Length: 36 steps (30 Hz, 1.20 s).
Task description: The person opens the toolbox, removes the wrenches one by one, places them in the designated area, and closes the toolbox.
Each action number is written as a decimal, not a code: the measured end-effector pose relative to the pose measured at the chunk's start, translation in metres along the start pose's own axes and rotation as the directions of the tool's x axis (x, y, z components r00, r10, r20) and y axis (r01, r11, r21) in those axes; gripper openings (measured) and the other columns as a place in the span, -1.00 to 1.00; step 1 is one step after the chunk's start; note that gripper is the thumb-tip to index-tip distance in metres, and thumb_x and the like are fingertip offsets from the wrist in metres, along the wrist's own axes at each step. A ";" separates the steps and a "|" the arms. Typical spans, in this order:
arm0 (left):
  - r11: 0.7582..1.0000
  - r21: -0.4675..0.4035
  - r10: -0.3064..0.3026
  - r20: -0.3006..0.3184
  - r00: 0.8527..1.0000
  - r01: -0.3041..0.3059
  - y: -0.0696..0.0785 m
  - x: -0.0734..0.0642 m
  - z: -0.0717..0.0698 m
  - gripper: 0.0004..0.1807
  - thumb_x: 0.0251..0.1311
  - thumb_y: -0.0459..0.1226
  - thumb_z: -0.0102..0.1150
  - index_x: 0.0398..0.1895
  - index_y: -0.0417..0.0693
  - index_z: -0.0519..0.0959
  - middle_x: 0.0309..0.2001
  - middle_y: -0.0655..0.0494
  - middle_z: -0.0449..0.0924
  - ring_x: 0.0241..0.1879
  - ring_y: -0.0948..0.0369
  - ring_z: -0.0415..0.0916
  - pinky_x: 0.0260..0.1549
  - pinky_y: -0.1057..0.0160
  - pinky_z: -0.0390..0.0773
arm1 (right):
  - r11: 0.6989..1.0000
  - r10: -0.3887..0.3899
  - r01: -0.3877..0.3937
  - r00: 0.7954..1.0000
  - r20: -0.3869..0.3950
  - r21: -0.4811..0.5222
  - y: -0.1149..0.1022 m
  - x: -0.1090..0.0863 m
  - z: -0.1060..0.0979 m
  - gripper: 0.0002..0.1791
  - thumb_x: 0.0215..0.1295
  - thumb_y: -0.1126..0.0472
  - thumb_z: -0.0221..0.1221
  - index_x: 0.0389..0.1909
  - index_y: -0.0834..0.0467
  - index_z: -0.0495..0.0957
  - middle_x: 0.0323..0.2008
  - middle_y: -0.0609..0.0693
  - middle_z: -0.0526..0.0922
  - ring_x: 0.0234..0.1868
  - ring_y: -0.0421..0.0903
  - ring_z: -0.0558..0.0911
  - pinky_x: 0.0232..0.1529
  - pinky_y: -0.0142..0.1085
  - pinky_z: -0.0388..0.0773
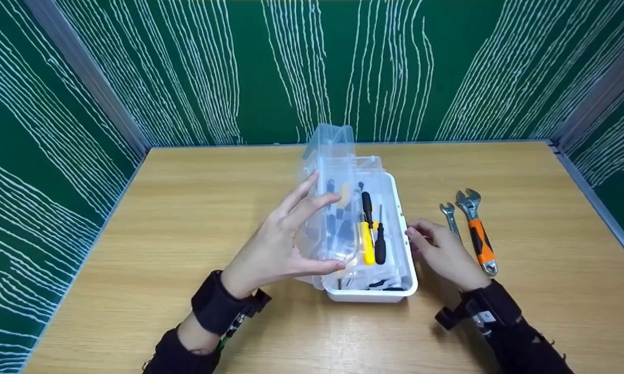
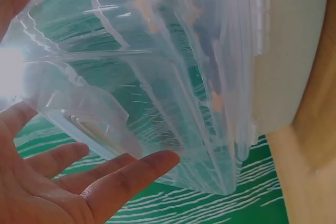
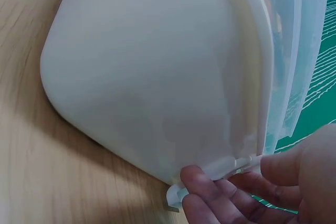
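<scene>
A white toolbox stands on the table with its clear lid raised on the left side. My left hand is at the lid with fingers and thumb spread wide; in the left wrist view the fingers lie close along the clear plastic. At the box's right side, my right hand pinches a small white latch below the rim. Inside, on a clear tray, lie a yellow handle and black-handled screwdrivers. More small tools show blurred through the lid.
Right of the right hand lie an orange and black adjustable wrench and a smaller metal wrench. The wooden table meets green panels with white wavy lines at its back and sides.
</scene>
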State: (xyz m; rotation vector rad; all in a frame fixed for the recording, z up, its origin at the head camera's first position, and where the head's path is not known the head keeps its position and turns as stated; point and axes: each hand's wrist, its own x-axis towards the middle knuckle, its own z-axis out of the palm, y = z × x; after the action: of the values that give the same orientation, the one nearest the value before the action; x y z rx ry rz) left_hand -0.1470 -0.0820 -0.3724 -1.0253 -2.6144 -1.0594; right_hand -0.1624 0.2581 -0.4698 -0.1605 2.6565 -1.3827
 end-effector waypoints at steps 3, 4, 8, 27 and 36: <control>0.999 0.032 0.023 0.011 1.000 -0.023 0.002 0.003 0.000 0.06 -0.04 0.23 0.67 0.58 0.38 0.36 0.77 -0.02 -0.03 0.62 -0.18 0.26 0.35 -0.28 0.51 | 0.999 -0.042 0.042 0.999 -0.012 -0.023 -0.001 0.000 0.002 -0.61 0.73 0.19 -0.02 0.33 0.31 0.56 0.21 0.28 0.69 0.16 0.11 0.68 0.19 -0.07 0.70; 0.999 0.045 0.028 0.013 1.000 -0.029 0.003 0.004 0.000 0.06 -0.04 0.23 0.66 0.58 0.36 0.37 0.76 -0.04 -0.02 0.61 -0.19 0.28 0.35 -0.27 0.52 | 0.998 -0.056 0.055 0.998 -0.015 -0.032 -0.001 0.000 0.002 -0.63 0.71 0.23 -0.01 0.32 0.32 0.56 0.21 0.28 0.69 0.18 0.13 0.67 0.23 0.00 0.67; 0.993 0.107 0.055 0.017 0.998 -0.056 0.007 0.006 -0.001 0.07 -0.05 0.26 0.66 0.57 0.30 0.39 0.74 -0.12 0.02 0.42 -0.16 0.54 0.23 -0.08 0.68 | 0.995 -0.091 0.090 0.995 -0.027 -0.052 -0.002 0.000 0.005 -0.63 0.64 0.34 0.03 0.32 0.36 0.55 0.17 0.27 0.71 0.21 0.18 0.66 0.29 0.11 0.59; 0.954 0.280 0.068 0.143 0.987 -0.106 0.027 0.028 0.009 0.06 -0.01 0.37 0.55 0.58 0.31 0.41 0.71 -0.19 0.10 0.42 -0.24 0.52 0.27 -0.28 0.63 | 0.998 -0.058 0.058 0.998 -0.001 -0.022 -0.002 -0.001 0.006 -0.56 0.65 0.34 0.03 0.44 0.38 0.45 0.21 0.29 0.68 0.27 0.19 0.65 0.35 0.14 0.60; 0.926 0.329 0.138 0.169 0.976 -0.188 0.035 0.036 0.016 0.03 0.02 0.36 0.54 0.56 0.22 0.46 0.66 -0.27 0.20 0.01 -0.11 0.75 -0.14 0.06 0.82 | 0.999 -0.039 0.039 0.999 0.003 -0.005 -0.001 -0.001 0.005 -0.54 0.65 0.33 0.03 0.46 0.36 0.44 0.23 0.29 0.67 0.30 0.21 0.63 0.39 0.18 0.55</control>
State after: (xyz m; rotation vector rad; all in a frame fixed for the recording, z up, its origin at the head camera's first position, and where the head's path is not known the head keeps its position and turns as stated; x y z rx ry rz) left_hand -0.1505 -0.0336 -0.3516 -1.2415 -2.6329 -0.4842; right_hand -0.1603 0.2538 -0.4716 -0.2158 2.6690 -1.3858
